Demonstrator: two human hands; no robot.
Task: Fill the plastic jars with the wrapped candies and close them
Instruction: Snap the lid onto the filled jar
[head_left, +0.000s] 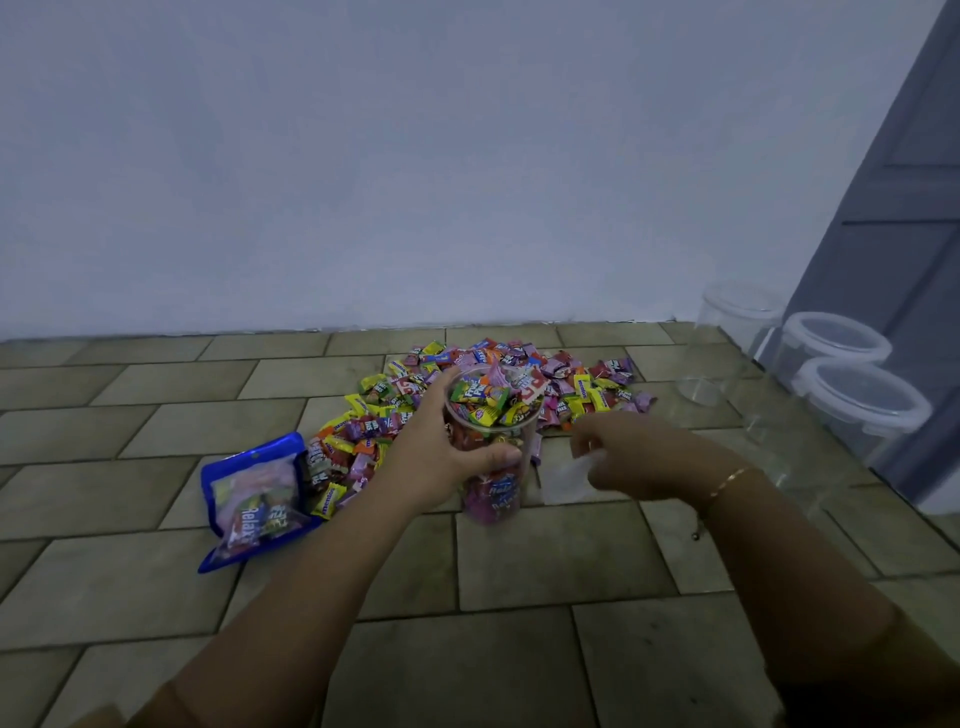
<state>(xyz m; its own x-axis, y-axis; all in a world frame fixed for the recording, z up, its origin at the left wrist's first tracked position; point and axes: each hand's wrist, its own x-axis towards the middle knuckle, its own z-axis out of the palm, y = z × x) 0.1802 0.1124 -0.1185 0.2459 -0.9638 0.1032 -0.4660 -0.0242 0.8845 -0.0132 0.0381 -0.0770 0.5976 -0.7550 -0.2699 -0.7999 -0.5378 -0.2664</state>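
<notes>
a pale wall (415, 156) fills the upper half, and a tiled floor (519, 561) spreads below it, with a grey door (904, 208) at three o'clock. on the floor, a wide heap of wrapped candies (566, 384) lies at the centre, against the far side of the jar. three empty clear jars (862, 400) with lids on stand together at three o'clock of the heap, near the door. a blue bag (254, 499) with candies inside lies at eight o'clock of the heap, touching its edge. the filled jar (493, 452) stands upright on the floor, open, candies up to its rim. the left hand (441, 441) is wrapped around the jar's upper part, gripping it. the right hand (644, 457), at three o'clock of the jar, pinches a clear lid (571, 480), blurred. a thin bracelet (727, 480) sits on the right wrist.
</notes>
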